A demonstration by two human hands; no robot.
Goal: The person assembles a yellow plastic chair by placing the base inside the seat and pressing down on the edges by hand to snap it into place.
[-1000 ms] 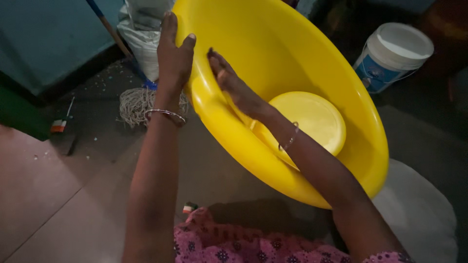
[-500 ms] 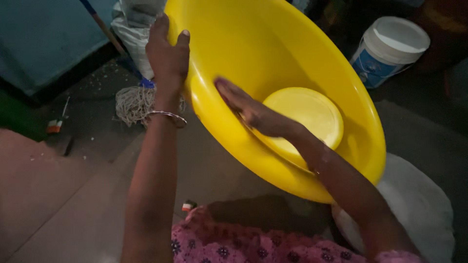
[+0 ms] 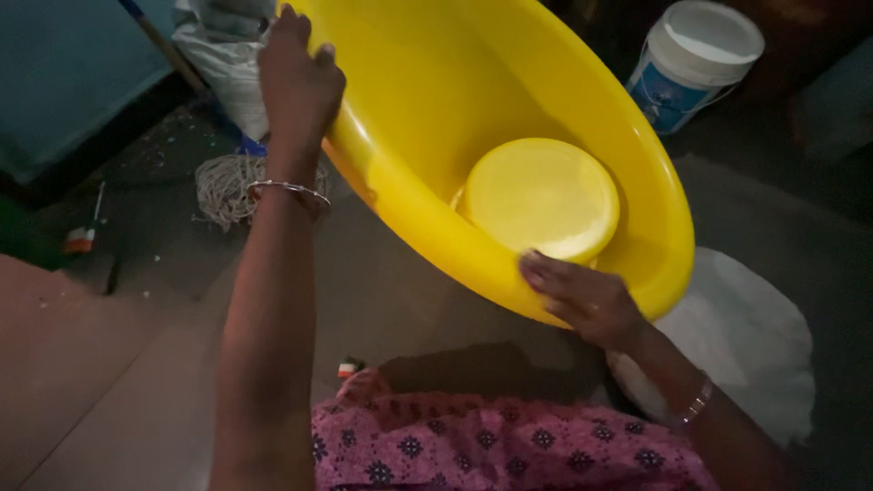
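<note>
From the head camera we look down on one large yellow tub, held tilted above the floor so that its inside faces us. Our left hand is clamped over the tub's far left rim, fingers curled over the edge and thumb on the outside, which seems to be what keeps the tub tipped up. Our right hand rests on the near rim, fingers laid flat and close together against the plastic, apparently steadying the low side; we judge it to be pressing rather than gripping. Inside the tub we count one round yellow lid or dish, lying against the lower wall just beyond the right hand, where the tilt would let it slide. Each wrist carries a thin metal bangle, so two in all. On the floor to the far left lie one pale mop head with its handle running up and away, and one white sack behind it. To the far right stands one white bucket with its lid on, well apart from the tub. Near right, a white cloth or bag lies under the tub's low edge. A pink patterned garment fills the near edge.
</note>
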